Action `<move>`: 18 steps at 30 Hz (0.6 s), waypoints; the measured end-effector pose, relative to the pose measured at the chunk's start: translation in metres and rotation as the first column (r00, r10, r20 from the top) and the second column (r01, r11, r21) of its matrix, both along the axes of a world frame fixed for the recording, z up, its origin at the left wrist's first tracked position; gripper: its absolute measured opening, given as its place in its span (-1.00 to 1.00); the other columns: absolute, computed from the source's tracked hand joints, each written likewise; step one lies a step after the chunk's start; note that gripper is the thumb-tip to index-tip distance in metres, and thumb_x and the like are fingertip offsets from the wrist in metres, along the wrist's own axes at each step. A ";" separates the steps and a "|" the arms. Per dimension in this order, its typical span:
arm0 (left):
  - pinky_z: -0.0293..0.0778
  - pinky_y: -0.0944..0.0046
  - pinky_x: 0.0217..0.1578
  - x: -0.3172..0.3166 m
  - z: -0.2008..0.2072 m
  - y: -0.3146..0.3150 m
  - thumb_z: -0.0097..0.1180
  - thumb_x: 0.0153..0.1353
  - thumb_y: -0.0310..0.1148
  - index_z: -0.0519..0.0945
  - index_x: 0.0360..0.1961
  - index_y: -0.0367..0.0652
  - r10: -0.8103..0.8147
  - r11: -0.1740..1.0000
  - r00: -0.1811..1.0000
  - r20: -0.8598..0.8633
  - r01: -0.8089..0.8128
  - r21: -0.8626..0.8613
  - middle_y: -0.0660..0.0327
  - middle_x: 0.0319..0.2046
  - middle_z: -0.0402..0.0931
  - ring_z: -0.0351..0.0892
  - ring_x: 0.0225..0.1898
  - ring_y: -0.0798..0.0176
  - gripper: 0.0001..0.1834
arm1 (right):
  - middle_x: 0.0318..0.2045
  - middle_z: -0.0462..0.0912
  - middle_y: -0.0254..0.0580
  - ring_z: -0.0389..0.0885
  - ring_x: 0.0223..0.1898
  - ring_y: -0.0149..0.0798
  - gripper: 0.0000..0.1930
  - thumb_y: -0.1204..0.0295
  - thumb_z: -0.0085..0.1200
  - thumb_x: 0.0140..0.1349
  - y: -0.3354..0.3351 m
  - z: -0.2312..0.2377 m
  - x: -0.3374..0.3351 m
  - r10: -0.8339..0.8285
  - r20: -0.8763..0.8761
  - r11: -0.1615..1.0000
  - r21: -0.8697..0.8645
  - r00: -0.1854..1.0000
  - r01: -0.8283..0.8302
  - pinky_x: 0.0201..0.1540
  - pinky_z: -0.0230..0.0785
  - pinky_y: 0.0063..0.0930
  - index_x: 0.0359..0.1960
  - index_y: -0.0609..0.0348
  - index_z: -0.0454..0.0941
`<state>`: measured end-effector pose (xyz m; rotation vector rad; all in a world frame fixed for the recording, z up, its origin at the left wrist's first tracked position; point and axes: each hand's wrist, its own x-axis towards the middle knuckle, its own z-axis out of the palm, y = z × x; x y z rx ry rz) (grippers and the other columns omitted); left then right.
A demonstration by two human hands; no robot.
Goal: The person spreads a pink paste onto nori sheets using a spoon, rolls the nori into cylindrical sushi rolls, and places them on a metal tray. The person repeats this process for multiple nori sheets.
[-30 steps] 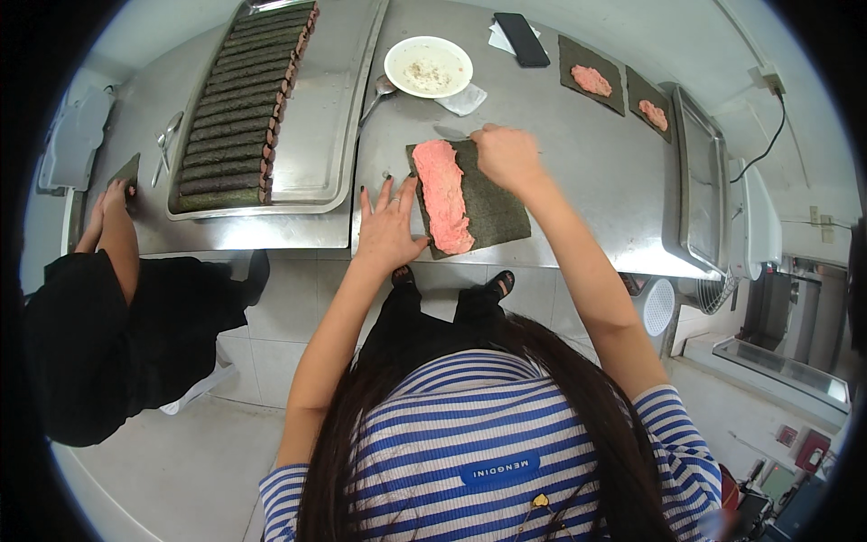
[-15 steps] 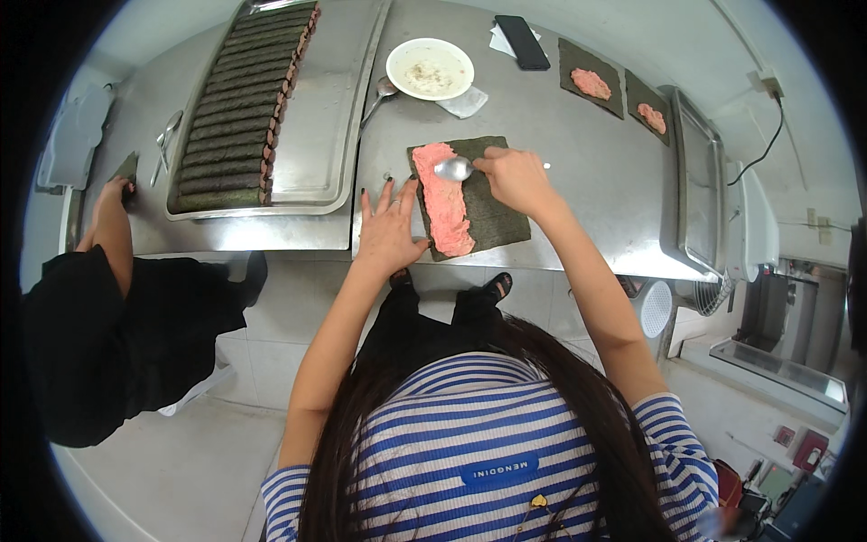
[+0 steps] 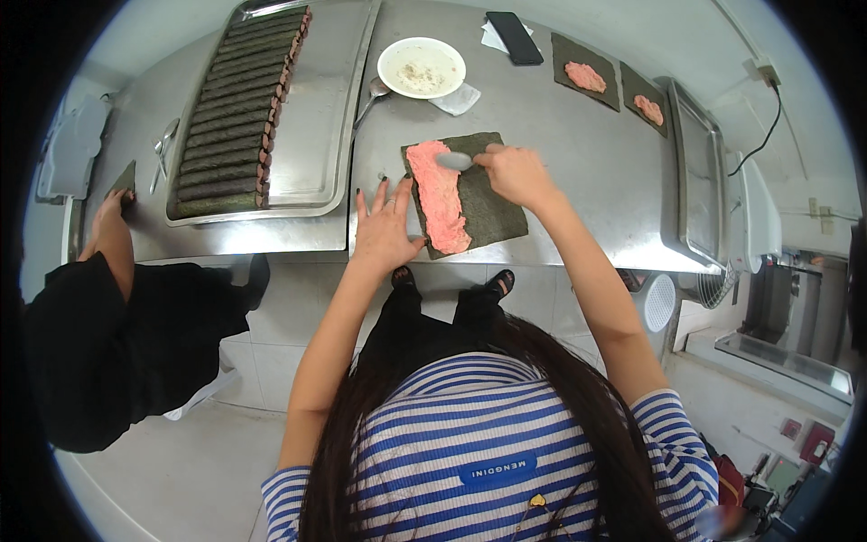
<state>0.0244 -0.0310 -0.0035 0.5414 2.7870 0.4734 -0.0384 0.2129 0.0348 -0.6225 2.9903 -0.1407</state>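
Flat on the steel table before me lies a dark green seaweed sheet (image 3: 499,210). A strip of pink minced paste (image 3: 440,200) runs down its left part. My right hand (image 3: 517,174) is closed around the handle of a metal spoon (image 3: 454,161), whose bowl is at the right edge of the paste near its upper end. My left hand (image 3: 385,233) rests palm down with spread fingers, its fingertips and thumb by the sheet's left edge. Farther right, two more seaweed sheets (image 3: 566,74) each carry a lump of pink paste (image 3: 585,77).
At left, a steel tray (image 3: 318,172) holds a row of seaweed rolls (image 3: 237,115). A white bowl (image 3: 422,69) of cloudy liquid, a second spoon (image 3: 371,98) and a black phone (image 3: 514,38) lie beyond. Another tray (image 3: 698,181) stands right. A co-worker's hand (image 3: 113,210) touches seaweed at far left.
The spoon's bowl has tilted and moved slightly at the paste's upper right edge, still in my right hand. My left hand stays by the sheet. The whole view has shifted a little.
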 end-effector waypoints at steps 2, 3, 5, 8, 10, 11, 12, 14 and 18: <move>-0.24 -0.29 0.35 0.000 0.000 0.000 0.29 -0.09 -0.08 -0.03 0.38 -0.19 -0.004 1.000 1.000 0.001 0.004 0.000 0.06 0.34 0.15 -0.06 0.43 -0.02 0.08 | -0.32 0.62 -0.23 0.63 -0.29 -0.04 -0.71 0.49 -0.06 0.11 -0.002 0.002 0.012 0.044 0.088 0.999 0.020 0.995 -0.046 -0.27 0.46 -0.13 -0.19 0.00 0.68; -0.24 -0.29 0.35 0.000 -0.001 0.000 0.29 -0.09 -0.08 -0.03 0.39 -0.19 -0.005 1.000 1.000 -0.002 0.005 0.001 0.06 0.34 0.15 -0.06 0.43 -0.02 0.08 | -0.31 0.63 -0.23 0.63 -0.28 -0.05 -0.70 0.50 -0.07 0.11 -0.003 0.004 0.016 0.044 0.121 0.999 0.012 0.992 -0.046 -0.26 0.46 -0.14 -0.19 0.01 0.68; -0.24 -0.28 0.35 0.000 -0.001 -0.001 0.29 -0.09 -0.08 -0.04 0.39 -0.18 -0.008 1.000 1.000 -0.009 0.008 0.002 0.05 0.33 0.16 -0.06 0.43 -0.02 0.08 | -0.30 0.64 -0.22 0.63 -0.26 -0.05 -0.69 0.51 -0.09 0.11 -0.003 0.007 0.025 0.043 0.185 0.999 -0.005 0.982 -0.043 -0.25 0.46 -0.15 -0.19 0.02 0.68; -0.25 -0.28 0.35 0.000 0.001 0.000 0.29 -0.10 -0.09 -0.03 0.39 -0.16 -0.003 1.000 1.000 0.012 0.003 0.009 0.05 0.33 0.17 -0.06 0.43 -0.01 0.08 | -0.33 0.66 -0.17 0.63 -0.25 -0.03 -0.66 0.53 -0.06 0.02 0.001 0.006 0.041 0.046 0.214 0.998 -0.045 0.976 -0.037 -0.23 0.47 -0.14 -0.22 -0.02 0.71; -0.28 -0.27 0.36 -0.001 0.004 0.001 0.31 -0.09 -0.09 -0.02 0.39 -0.15 0.003 1.000 1.000 0.030 -0.003 0.003 0.12 0.35 0.13 -0.08 0.44 -0.01 0.07 | -0.34 0.65 -0.18 0.63 -0.26 -0.04 -0.66 0.54 -0.06 0.01 0.007 0.006 0.046 0.069 0.241 0.997 -0.046 0.968 -0.059 -0.25 0.46 -0.14 -0.22 -0.04 0.71; -0.30 -0.27 0.36 -0.001 0.005 0.001 0.31 -0.09 -0.10 -0.02 0.39 -0.14 0.006 1.000 0.999 0.039 -0.006 0.000 0.16 0.37 0.12 -0.09 0.44 -0.01 0.07 | -0.35 0.65 -0.18 0.63 -0.26 -0.04 -0.65 0.54 -0.06 0.01 0.011 0.006 0.048 0.080 0.255 0.996 -0.047 0.964 -0.071 -0.25 0.46 -0.14 -0.22 -0.04 0.71; -0.30 -0.26 0.36 -0.001 0.005 0.001 0.31 -0.09 -0.10 -0.02 0.39 -0.14 0.006 1.000 0.999 0.041 -0.006 -0.007 0.16 0.36 0.12 -0.09 0.44 -0.01 0.07 | -0.37 0.64 -0.18 0.63 -0.27 -0.05 -0.66 0.54 -0.05 0.01 0.012 0.012 0.052 0.086 0.252 0.995 -0.062 0.964 -0.072 -0.26 0.46 -0.14 -0.23 -0.05 0.71; -0.30 -0.26 0.36 -0.001 0.005 0.000 0.31 -0.09 -0.10 -0.02 0.38 -0.14 0.009 1.000 0.999 0.048 -0.008 -0.021 0.16 0.36 0.12 -0.09 0.44 -0.01 0.07 | -0.41 0.61 -0.19 0.62 -0.29 -0.06 -0.67 0.54 -0.03 0.00 0.013 0.030 0.059 0.099 0.247 0.993 -0.093 0.964 -0.079 -0.28 0.45 -0.14 -0.24 -0.06 0.71; -0.30 -0.25 0.37 0.000 0.003 0.000 0.31 -0.09 -0.09 -0.03 0.39 -0.14 0.003 1.000 0.999 0.032 -0.002 -0.013 0.15 0.37 0.12 -0.09 0.44 -0.02 0.08 | -0.44 0.57 -0.19 0.62 -0.31 -0.08 -0.70 0.54 -0.01 0.00 0.014 0.040 0.075 0.139 0.197 0.990 -0.043 0.971 -0.133 -0.31 0.45 -0.14 -0.25 0.00 0.68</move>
